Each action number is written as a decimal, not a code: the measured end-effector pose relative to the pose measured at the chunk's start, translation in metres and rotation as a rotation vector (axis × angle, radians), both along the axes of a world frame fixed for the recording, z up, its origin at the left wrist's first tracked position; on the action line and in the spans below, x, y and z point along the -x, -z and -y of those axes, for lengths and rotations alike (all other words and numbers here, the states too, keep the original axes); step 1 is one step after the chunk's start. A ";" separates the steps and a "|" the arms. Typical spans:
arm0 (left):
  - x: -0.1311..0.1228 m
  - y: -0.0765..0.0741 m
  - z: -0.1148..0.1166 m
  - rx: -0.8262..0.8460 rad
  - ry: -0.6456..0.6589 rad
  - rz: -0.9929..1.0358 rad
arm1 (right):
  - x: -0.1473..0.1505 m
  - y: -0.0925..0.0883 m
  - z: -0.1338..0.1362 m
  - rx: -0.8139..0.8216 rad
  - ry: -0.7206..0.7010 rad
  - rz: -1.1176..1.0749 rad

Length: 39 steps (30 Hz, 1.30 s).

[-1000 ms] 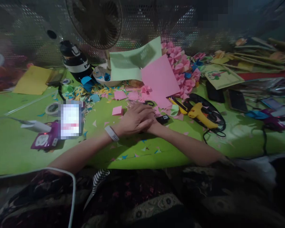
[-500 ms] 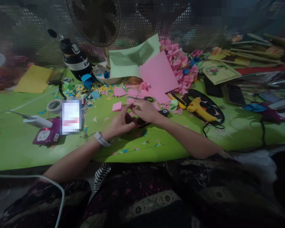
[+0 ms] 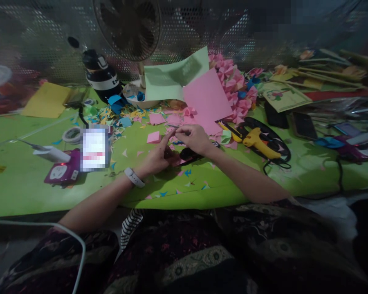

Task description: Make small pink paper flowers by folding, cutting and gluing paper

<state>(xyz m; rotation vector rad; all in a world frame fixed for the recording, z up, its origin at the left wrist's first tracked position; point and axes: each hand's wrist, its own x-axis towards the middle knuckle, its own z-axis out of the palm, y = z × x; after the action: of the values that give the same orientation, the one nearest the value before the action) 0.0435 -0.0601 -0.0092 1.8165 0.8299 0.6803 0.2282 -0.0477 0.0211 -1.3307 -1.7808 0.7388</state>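
Note:
My left hand, with a pale band on its wrist, reaches its index finger up to the fingertips of my right hand. The thumb and fingers of the right hand are pinched together there. Whatever lies between the fingertips is too small and dim to name. Below both hands is a dark, long object, partly hidden, with a bit of pink beside the left fingers. Close by on the left lies a small square of pink paper. Coloured paper scraps are strewn nearer the table's front edge.
A yellow glue gun and a yellow cutter lie right of my hands. Behind are pink sheets, a green sheet and folded pink paper pieces. A lit phone and purple power socket stand left.
The hands have drawn slightly apart below the fingertips, showing more of the dark object. My right fingers are bunched in a tighter pinch. The whole view has shifted a little.

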 end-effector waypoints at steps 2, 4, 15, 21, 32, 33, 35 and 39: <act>0.007 -0.006 -0.007 -0.029 0.014 -0.049 | -0.001 0.000 -0.001 0.033 -0.025 -0.053; 0.016 -0.013 -0.016 -0.088 -0.007 -0.067 | -0.002 0.000 -0.001 0.058 -0.046 -0.093; 0.023 -0.018 -0.033 0.017 -0.304 0.297 | -0.006 0.012 -0.009 0.087 -0.082 -0.275; 0.016 -0.013 -0.026 0.263 -0.232 0.368 | -0.005 0.010 -0.006 0.079 -0.014 -0.352; 0.018 -0.006 -0.030 0.278 -0.267 0.336 | -0.006 0.005 -0.001 0.076 -0.090 -0.365; 0.018 -0.006 -0.030 0.279 -0.267 0.349 | -0.006 0.005 -0.001 0.071 -0.105 -0.369; 0.018 -0.006 -0.029 0.289 -0.264 0.383 | -0.007 0.008 -0.003 0.057 -0.131 -0.376; 0.017 -0.008 -0.028 0.327 -0.247 0.434 | -0.006 0.011 -0.005 0.058 -0.147 -0.383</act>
<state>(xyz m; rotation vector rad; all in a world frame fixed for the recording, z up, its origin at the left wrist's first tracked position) 0.0267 -0.0324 -0.0007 1.2240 0.8193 0.9908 0.2345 -0.0430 0.0101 -1.0185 -1.5661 1.0553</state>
